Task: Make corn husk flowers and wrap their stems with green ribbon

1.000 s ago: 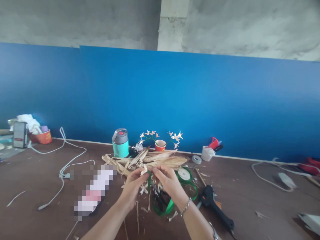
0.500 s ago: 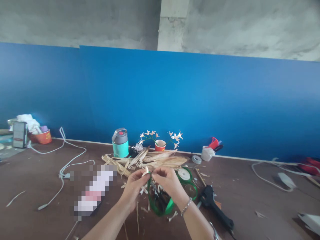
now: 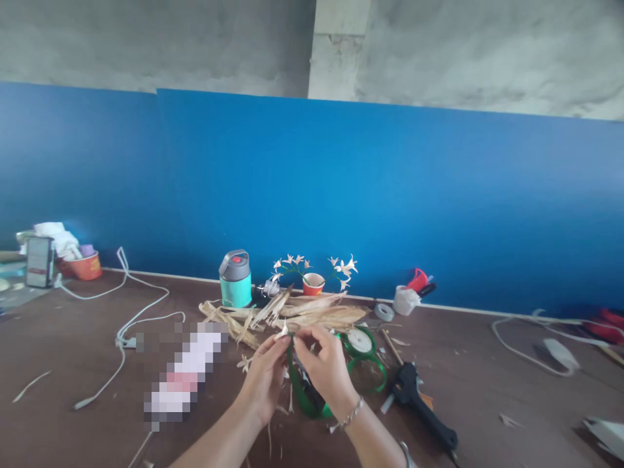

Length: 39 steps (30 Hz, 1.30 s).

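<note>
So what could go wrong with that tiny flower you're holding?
The small white flower is pinched in the left hand and looks delicate, so squeezing might crease it. The green ribbon hangs down in a loose loop, which could twist or snag. The black glue gun lies off to the side of the right hand; I can't tell if it's hot, but touching it might burn.

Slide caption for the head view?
Left hand pinches a small white flower, right hand close beside it at a green ribbon; dried husks behind, black glue gun to the right.
</note>
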Available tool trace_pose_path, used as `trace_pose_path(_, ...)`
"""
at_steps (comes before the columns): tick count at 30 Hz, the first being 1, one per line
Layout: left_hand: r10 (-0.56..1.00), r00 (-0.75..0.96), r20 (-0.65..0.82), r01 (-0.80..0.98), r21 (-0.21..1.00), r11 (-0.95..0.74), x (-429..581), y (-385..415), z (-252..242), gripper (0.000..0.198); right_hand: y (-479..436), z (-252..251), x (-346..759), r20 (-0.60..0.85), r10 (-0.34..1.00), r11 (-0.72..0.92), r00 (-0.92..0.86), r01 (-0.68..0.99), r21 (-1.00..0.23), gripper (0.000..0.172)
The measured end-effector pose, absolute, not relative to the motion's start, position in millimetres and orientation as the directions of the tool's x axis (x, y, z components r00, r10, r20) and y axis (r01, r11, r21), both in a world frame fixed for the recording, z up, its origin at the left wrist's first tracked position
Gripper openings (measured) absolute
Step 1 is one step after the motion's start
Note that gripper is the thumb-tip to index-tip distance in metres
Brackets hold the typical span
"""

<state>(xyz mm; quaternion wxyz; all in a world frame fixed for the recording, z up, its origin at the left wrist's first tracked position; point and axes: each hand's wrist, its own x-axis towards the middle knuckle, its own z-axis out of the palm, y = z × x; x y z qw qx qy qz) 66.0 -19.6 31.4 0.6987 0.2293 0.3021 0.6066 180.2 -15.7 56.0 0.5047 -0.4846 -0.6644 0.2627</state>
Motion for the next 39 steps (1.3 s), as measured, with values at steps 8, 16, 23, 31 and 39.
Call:
trace_pose_path(8,0.990,0.006,-0.141,-0.721,0.685,0.102,66,-20,31,0.018,-17,58,178,0.379,0.925,0.359,-0.015,0.363,-0.860,0.008)
trace_pose_path(16,0.995,-0.018,-0.099,-0.593,0.802,0.069,63,-18,35,0.024,-16,61,180,0.305,0.952,0.289,0.017,0.271,-0.918,0.009)
trace_pose_path(23,0.999,-0.047,-0.009,-0.454,0.891,-0.013,65,-13,43,0.022,-12,74,192,0.241,0.970,0.242,-0.031,0.218,-0.945,0.021)
trace_pose_path(31,0.992,0.116,0.057,-0.385,0.923,-0.008,69,-8,59,0.019,-6,84,210,0.138,0.987,0.149,-0.078,0.164,-0.975,0.016)
trace_pose_path(39,0.991,0.112,0.074,-0.329,0.944,-0.033,83,1,66,0.022,-3,87,222,0.342,0.940,0.311,0.003,0.407,-0.858,0.008)
